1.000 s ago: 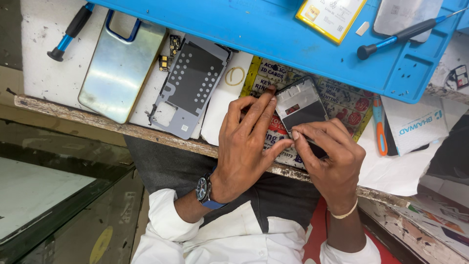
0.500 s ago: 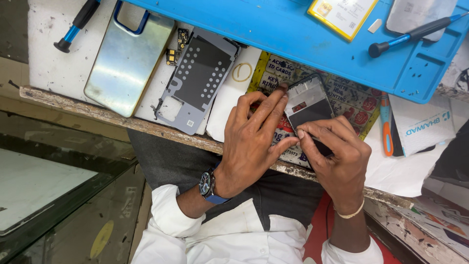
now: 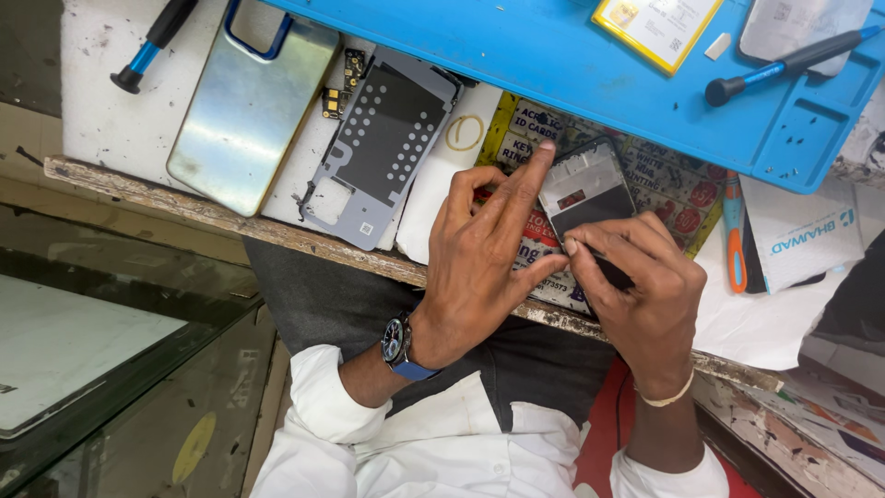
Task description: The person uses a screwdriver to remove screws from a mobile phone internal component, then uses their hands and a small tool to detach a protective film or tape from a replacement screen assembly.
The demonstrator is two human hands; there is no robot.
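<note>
We see a phone taken well apart. The dark rectangular phone body with its open back (image 3: 583,189) lies on the colourful printed sheet (image 3: 664,189) at the near edge of the worn white table (image 3: 101,111), just in front of us. Our left hand (image 3: 479,267) steadies it: the index finger is stretched out with its tip touching the top left corner of the body, the other fingers half curled beside it. Our right hand (image 3: 636,286) is closed around a thin dark tool (image 3: 608,269), whose tip seems to rest on the lower part of the phone body; what exactly it touches we cannot tell.

Judging from how the parts lie, the opening is already done. The shiny gold-green back cover with a blue camera ring (image 3: 241,106) is off and lies to the left, and the grey perforated metal inner plate (image 3: 383,148) lies beside it, with a small gold component (image 3: 343,83) between them. On the blue silicone work mat (image 3: 516,41) behind are a yellow-edged flat battery (image 3: 656,23) and a blue-handled screwdriver (image 3: 788,63); another screwdriver with black handle (image 3: 152,41) lies far left.

In our judgement the work inside the body is in hand, and putting back the battery, plate and cover is all left.
</note>
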